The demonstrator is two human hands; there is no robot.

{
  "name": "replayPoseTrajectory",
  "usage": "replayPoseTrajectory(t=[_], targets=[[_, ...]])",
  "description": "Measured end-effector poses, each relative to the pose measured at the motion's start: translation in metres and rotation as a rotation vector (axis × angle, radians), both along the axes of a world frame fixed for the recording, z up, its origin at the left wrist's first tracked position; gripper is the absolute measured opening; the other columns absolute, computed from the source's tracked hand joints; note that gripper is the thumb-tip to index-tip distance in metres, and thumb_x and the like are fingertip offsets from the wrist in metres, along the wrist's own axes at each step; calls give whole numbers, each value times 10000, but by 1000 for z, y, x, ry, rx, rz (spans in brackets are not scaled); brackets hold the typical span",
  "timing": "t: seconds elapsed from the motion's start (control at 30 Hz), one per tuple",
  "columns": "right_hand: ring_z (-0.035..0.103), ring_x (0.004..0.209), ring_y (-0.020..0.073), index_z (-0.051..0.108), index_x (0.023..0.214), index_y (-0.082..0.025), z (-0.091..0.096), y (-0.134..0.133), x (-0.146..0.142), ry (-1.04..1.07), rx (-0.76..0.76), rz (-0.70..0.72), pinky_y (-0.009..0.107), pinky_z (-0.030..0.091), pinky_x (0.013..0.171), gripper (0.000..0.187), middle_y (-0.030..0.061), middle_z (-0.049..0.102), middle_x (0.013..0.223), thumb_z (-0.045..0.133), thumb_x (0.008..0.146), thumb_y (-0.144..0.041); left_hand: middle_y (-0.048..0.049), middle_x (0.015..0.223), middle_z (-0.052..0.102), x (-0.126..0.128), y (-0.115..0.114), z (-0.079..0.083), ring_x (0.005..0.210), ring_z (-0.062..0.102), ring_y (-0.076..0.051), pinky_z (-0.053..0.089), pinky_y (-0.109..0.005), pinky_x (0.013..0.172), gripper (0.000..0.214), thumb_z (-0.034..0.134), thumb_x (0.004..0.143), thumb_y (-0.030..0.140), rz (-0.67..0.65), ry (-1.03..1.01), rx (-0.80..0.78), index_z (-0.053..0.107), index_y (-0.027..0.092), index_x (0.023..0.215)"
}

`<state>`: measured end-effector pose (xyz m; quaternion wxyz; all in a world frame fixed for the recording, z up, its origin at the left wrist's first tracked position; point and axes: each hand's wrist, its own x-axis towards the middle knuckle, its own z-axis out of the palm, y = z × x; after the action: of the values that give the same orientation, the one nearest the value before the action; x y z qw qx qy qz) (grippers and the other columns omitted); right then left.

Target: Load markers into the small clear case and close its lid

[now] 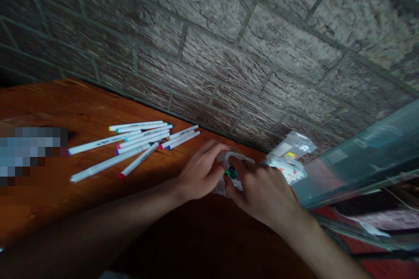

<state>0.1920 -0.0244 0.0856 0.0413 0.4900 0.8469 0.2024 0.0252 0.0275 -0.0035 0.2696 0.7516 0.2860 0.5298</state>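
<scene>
Both my hands meet on a clear plastic pack of markers (229,171) lying on the wooden table (81,104). My left hand (201,170) curls its fingers over the pack's left side. My right hand (262,189) pinches the pack from the right, thumb near the dark and green marker caps showing between the hands. Most of the pack is hidden under my fingers.
Several white markers with coloured caps (137,141) lie loose on the table to the left. Another clear packet of markers (290,159) rests against the brick wall (229,52) on the right. A glass pane (360,157) slants at the right. A blurred patch covers the far left.
</scene>
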Motion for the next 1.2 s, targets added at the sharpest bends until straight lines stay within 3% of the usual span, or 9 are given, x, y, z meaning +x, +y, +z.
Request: replayPoseTrajectory(t=[0.3,0.5,0.6,0.7,0.8,0.87,1.03,1.13,1.2], targets=[[786,683,302,709,1186,-157,2,-1,-2,18,11,-23,353,395,521,344,115,829,927,535,998,-386,-103,1192,652,-1,1,-1,1149,644,-276,528,-481,1029,374,504,877,64,-1,10,-9,589,199,1215],[792,727,301,701,1257,-122,-4,-3,2,9,82,32,361,439,535,410,146,827,1014,535,1012,-405,-89,1199,659,0,1,-2,1157,649,-267,532,-468,1033,404,507,865,43,3,10,-12,584,221,1219],[782,685,280,723,1220,-127,-3,-7,7,50,159,112,350,433,522,374,125,826,955,555,1003,-381,-92,1205,656,0,1,-1,1152,648,-265,531,-464,1026,396,506,870,49,1,7,-11,582,216,1221],[748,600,255,753,1120,-127,1,-11,19,165,253,227,342,431,511,317,92,799,807,563,1003,-353,-103,1208,656,0,1,-1,1149,644,-269,529,-459,1015,375,502,876,62,-1,11,-11,584,199,1216],[682,494,180,755,984,-127,2,-9,37,422,321,286,295,445,500,241,42,746,662,587,1000,-299,-106,1197,658,-1,2,-2,1136,644,-273,532,-457,998,355,510,888,85,1,24,-13,587,193,1217],[663,490,143,740,893,-155,-5,-1,49,622,311,236,258,470,516,203,27,746,662,586,988,-249,-100,1191,662,-2,2,-3,1122,644,-268,532,-451,989,341,515,902,98,0,33,-6,593,202,1217],[589,454,141,635,694,-210,-36,17,66,968,354,118,259,452,470,319,-10,640,550,568,1000,-275,-92,1173,670,-4,4,-4,1080,641,-249,528,-432,967,296,526,951,150,16,49,2,596,204,1234],[603,472,140,688,778,-200,-46,13,65,987,357,159,259,468,478,206,-6,675,585,619,970,-232,-92,1174,668,-5,5,-4,1091,636,-250,517,-434,976,264,529,991,218,18,71,-12,602,202,1244],[691,585,160,736,958,-168,-47,5,61,874,344,322,274,544,569,111,44,771,748,626,950,-162,-95,1183,664,-5,4,-5,1101,631,-253,511,-436,979,249,523,1005,242,23,84,-20,609,198,1234]])
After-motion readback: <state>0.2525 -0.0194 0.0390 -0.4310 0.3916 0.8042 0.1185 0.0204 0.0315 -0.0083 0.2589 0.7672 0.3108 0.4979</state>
